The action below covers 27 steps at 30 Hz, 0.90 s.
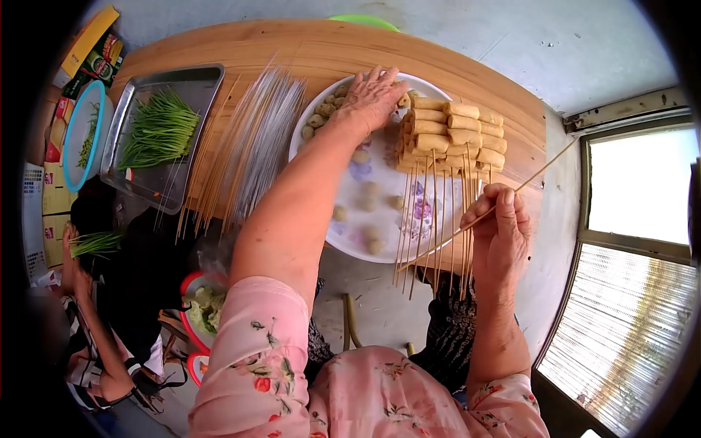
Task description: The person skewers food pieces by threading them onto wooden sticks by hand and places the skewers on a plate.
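Observation:
My right hand [504,226] pinches a long wooden skewer [539,172], which slants from lower left to upper right with no food visible on it. At the far side of a large white plate [350,248] with a purple flower print, my left hand [372,98] reaches over small round balls [318,120], fingers apart and bent downward. Its fingertips are partly hidden, close to a ball [404,101]. Skewered tan rolls [447,136] lie stacked on the plate's right side, their sticks pointing toward me past the table edge. A few other balls lie scattered on the plate.
Loose wooden skewers [212,164] and a bundle of thin pale sticks [270,139] lie left of the plate. Further left are a metal tray [212,80] of green stalks [162,128] and a blue-rimmed basin [69,157]. Another person's hand [71,237] holds green stalks.

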{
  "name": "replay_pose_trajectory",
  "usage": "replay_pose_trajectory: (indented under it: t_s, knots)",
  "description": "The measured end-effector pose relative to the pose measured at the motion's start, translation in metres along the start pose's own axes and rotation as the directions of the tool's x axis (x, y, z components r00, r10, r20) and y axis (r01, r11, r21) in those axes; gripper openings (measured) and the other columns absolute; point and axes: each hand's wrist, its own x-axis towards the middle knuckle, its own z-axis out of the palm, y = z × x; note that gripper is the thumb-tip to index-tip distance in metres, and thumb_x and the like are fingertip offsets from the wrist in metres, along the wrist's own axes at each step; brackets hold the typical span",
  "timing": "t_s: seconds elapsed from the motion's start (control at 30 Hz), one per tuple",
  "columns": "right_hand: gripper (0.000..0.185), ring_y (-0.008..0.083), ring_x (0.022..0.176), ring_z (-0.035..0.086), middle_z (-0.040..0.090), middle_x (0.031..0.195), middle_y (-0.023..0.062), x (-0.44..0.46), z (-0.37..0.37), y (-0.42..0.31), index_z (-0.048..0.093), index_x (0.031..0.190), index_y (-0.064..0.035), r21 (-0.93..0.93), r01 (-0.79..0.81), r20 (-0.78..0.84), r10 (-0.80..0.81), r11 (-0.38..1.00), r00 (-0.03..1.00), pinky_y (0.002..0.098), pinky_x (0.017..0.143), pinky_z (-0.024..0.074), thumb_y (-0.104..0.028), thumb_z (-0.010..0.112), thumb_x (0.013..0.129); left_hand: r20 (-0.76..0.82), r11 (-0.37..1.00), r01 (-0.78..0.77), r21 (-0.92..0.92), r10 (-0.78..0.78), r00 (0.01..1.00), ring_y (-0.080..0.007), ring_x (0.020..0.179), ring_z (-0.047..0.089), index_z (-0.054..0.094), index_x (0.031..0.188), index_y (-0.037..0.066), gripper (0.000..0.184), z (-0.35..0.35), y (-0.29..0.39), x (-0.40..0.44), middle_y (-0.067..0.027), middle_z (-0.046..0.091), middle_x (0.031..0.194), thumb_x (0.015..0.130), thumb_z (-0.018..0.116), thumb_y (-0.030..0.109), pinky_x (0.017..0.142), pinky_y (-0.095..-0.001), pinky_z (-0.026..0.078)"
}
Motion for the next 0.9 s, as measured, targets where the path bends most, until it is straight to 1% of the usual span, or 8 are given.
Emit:
replay_pose_trajectory:
  t_s: [0.1, 0.13, 0.37, 0.5, 0.67, 0.8, 0.87, 0.9]
  knots:
    - [0.028, 0.0161, 0.062, 0.054, 0.054, 0.069, 0.005, -0.003, 0.003, 0.003, 0.059, 0.094, -0.0001, -0.015, -0.019, -0.001, 0.019, 1.0, 1.0, 0.028, 0.057, 0.0462, -0.026, 0.048, 0.096, 0.097, 0.986, 0.021, -0.162, -0.005, 0.995, -0.0299, 0.118, 0.044, 0.052, 0.115, 0.012, 0.036, 0.001, -0.012, 0.005, -0.009, 0.05, 0.125, 0.08, 0.053, 0.006, 0.1, -0.0428, 0.034]
    - [0.028, 0.0162, 0.062, 0.054, 0.054, 0.069, 0.0049, -0.004, 0.004, 0.005, 0.059, 0.094, -0.0001, -0.023, -0.026, -0.007, 0.026, 0.999, 1.0, 0.0279, 0.057, 0.0462, -0.026, 0.048, 0.096, -0.103, 0.987, -0.046, -0.155, 0.03, 0.994, -0.0291, 0.103, 0.051, 0.053, 0.103, 0.01, 0.026, 0.017, -0.02, 0.006, -0.009, 0.056, 0.107, 0.077, 0.057, 0.006, 0.091, -0.0408, 0.041]
    - [0.029, 0.0146, 0.057, 0.051, 0.05, 0.065, 0.003, -0.01, 0.019, 0.006, 0.057, 0.104, 0.0008, -0.037, -0.066, -0.013, 0.066, 0.997, 0.998, 0.0269, 0.052, 0.045, -0.025, 0.045, 0.097, -0.476, 0.825, -0.114, -0.553, -0.201, 0.856, -0.0276, 0.094, 0.057, 0.055, 0.104, 0.006, 0.04, 0.017, -0.041, 0.002, -0.0112, 0.059, 0.097, 0.069, 0.07, 0.017, 0.082, -0.0366, 0.047]
    - [0.032, 0.0118, 0.046, 0.045, 0.045, 0.06, 0.0013, -0.01, 0.028, 0.009, 0.051, 0.117, 0.0018, -0.104, -0.006, 0.015, 0.007, 0.995, 1.0, 0.024, 0.042, 0.0396, -0.024, 0.044, 0.098, -0.069, 0.233, 0.042, -0.971, -0.447, 0.892, -0.018, 0.083, 0.061, 0.058, 0.105, 0.007, 0.042, -0.025, -0.052, -0.008, -0.0082, 0.062, 0.093, 0.071, 0.069, 0.031, 0.071, -0.0327, 0.05]
    - [0.034, 0.0089, 0.041, 0.039, 0.039, 0.054, -0.0002, -0.02, 0.033, 0.01, 0.048, 0.122, 0.0027, -0.174, 0.032, 0.016, -0.029, 0.984, 0.999, 0.0222, 0.037, 0.0352, -0.021, 0.044, 0.098, 0.085, -0.294, -0.03, -0.955, -0.371, 0.925, -0.0234, 0.086, 0.063, 0.058, 0.101, 0.0, 0.04, -0.058, -0.052, -0.017, -0.0105, 0.062, 0.089, 0.078, 0.061, 0.033, 0.077, -0.0367, 0.053]
    - [0.03, 0.0073, 0.044, 0.038, 0.043, 0.055, 0.0, -0.023, 0.035, 0.007, 0.054, 0.117, 0.0005, -0.176, 0.066, 0.031, -0.062, 0.982, 0.998, 0.0211, 0.04, 0.0341, -0.02, 0.046, 0.097, 0.036, -0.534, -0.14, -0.834, -0.305, 0.952, -0.0222, 0.072, 0.061, 0.05, 0.05, 0.006, 0.034, -0.086, -0.046, -0.023, -0.0089, 0.059, 0.066, 0.081, 0.053, 0.022, 0.062, -0.0356, 0.052]
    - [0.029, 0.0069, 0.044, 0.038, 0.043, 0.054, -0.0005, -0.023, 0.035, 0.004, 0.056, 0.116, -0.0011, -0.152, 0.056, 0.033, -0.051, 0.987, 0.998, 0.0204, 0.041, 0.0332, -0.021, 0.047, 0.097, 0.131, -0.527, -0.071, -0.847, -0.336, 0.933, -0.0266, 0.084, 0.06, 0.053, 0.081, 0.003, 0.013, -0.091, -0.051, -0.023, -0.0115, 0.059, 0.083, 0.077, 0.056, 0.015, 0.067, -0.0365, 0.051]
    - [0.029, 0.0063, 0.044, 0.038, 0.044, 0.054, -0.0004, -0.023, 0.035, 0.003, 0.057, 0.116, -0.0012, -0.143, 0.059, 0.028, -0.056, 0.988, 0.998, 0.0206, 0.041, 0.0329, -0.021, 0.047, 0.097, 0.15, -0.481, -0.035, -0.876, -0.341, 0.928, -0.0287, 0.093, 0.061, 0.055, 0.103, -0.001, 0.031, -0.098, -0.052, -0.023, -0.0141, 0.059, 0.097, 0.076, 0.06, 0.014, 0.07, -0.036, 0.052]
